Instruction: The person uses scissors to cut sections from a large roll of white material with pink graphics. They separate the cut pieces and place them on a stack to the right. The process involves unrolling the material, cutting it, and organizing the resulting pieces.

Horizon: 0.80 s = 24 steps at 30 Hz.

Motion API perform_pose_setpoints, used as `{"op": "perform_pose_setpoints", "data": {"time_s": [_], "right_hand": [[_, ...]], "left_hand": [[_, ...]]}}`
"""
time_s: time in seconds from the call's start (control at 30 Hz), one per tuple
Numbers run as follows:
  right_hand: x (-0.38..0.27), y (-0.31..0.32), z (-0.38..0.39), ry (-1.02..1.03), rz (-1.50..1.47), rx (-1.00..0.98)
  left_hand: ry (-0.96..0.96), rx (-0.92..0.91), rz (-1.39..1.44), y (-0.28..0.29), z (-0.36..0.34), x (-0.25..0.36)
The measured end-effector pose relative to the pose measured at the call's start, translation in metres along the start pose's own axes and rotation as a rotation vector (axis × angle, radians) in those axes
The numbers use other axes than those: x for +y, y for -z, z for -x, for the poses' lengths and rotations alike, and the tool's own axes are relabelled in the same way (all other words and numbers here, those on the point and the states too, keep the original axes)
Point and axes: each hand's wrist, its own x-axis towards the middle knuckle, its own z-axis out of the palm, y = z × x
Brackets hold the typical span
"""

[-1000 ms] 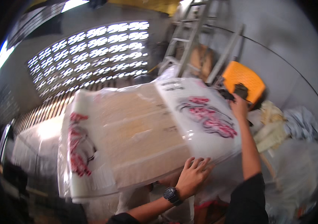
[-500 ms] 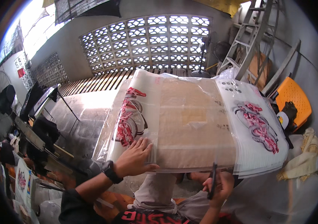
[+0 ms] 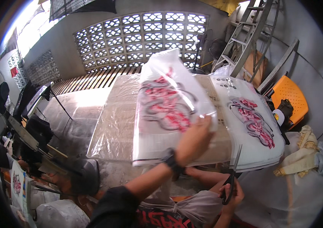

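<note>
My left hand [image 3: 198,138], with a black watch on its wrist, is closed on the right edge of a thin whitish sheet [image 3: 150,142] printed with a red and grey design. The sheet is lifted and curls up over the middle of the table; my fingertips are partly hidden. My right hand [image 3: 234,194] is closed round the black handles of scissors [image 3: 228,186], just off the table's near edge. The scissors' blades point upward past that edge. A stack of similar printed sheets [image 3: 245,154] lies on the table's right end.
Brown board under clear plastic [image 3: 112,133] covers the table's left side. An orange chair [image 3: 294,95] holds a cap and a dark bag on the right. A ladder [image 3: 245,41] leans at the back wall. Cloths [image 3: 302,152] lie near the right end. Dark equipment [image 3: 32,133] stands left.
My left hand has moved right and up, carrying the printed sheet from the left part of the table toward the middle. My right hand has shifted slightly right with the scissors.
</note>
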Motion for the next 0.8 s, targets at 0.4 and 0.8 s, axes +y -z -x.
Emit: {"op": "perform_pose_setpoints", "data": {"time_s": [0.4,0.8], "right_hand": [[0.003,-0.012,0.030,-0.169,-0.081,-0.051],[-0.010,-0.051,0.011,0.128,-0.076,-0.116]], "left_hand": [[0.096,-0.034,-0.306,0.081,0.095,-0.001],[0.216,-0.030,0.377,0.125,0.099,-0.083]]}}
